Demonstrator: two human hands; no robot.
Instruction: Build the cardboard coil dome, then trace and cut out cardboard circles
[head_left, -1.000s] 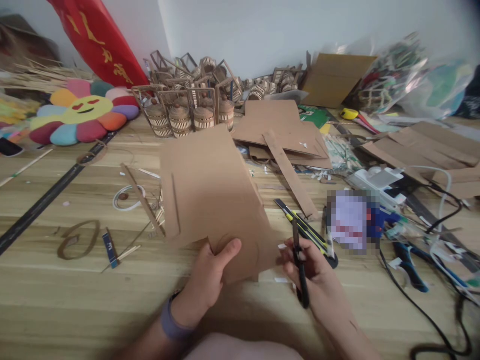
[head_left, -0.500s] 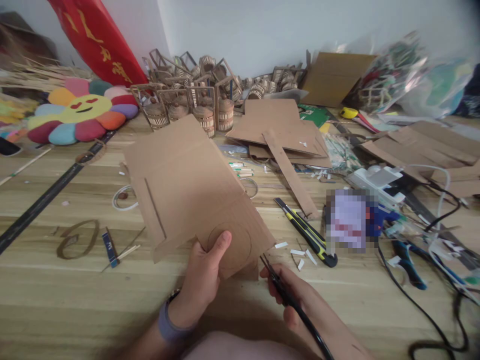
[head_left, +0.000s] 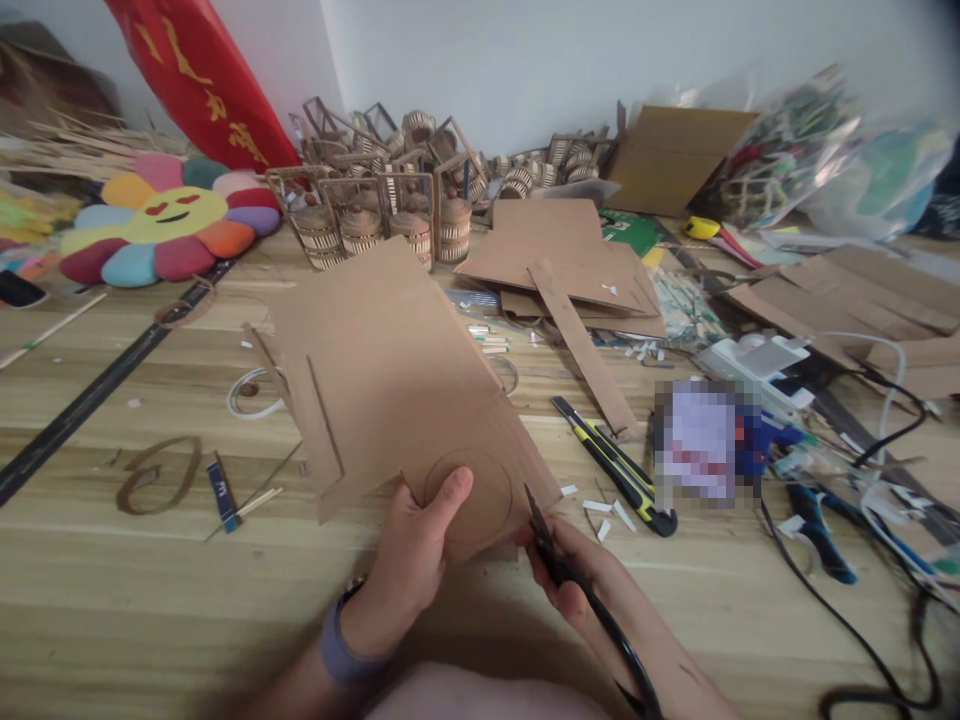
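Note:
My left hand [head_left: 420,550] is closed on a folded sheet of brown cardboard [head_left: 382,360], thumb on top and the other fingers hidden underneath. Beside and under that thumb, a round outline [head_left: 487,500] is drawn on the cardboard. In my right hand [head_left: 577,570] is a pair of black scissors [head_left: 551,555], gripped around the middle with the handles trailing back along the forearm. The scissors' tip lies at the lower right edge of the cardboard, close to the drawn circle; whether it cuts into the sheet I cannot tell.
A yellow-and-black utility knife [head_left: 615,465] and a cardboard strip [head_left: 581,345] lie to the right, near blue-handled pliers [head_left: 821,530] and cables. Small wooden buckets [head_left: 412,225] stand at the back beside stacked cardboard [head_left: 547,235]. A flower cushion [head_left: 172,220] sits far left.
The cardboard and my left hand have shifted slightly right and tilted. The scissors have turned, their blade now over the cardboard's lower right edge, and their handles show spread apart.

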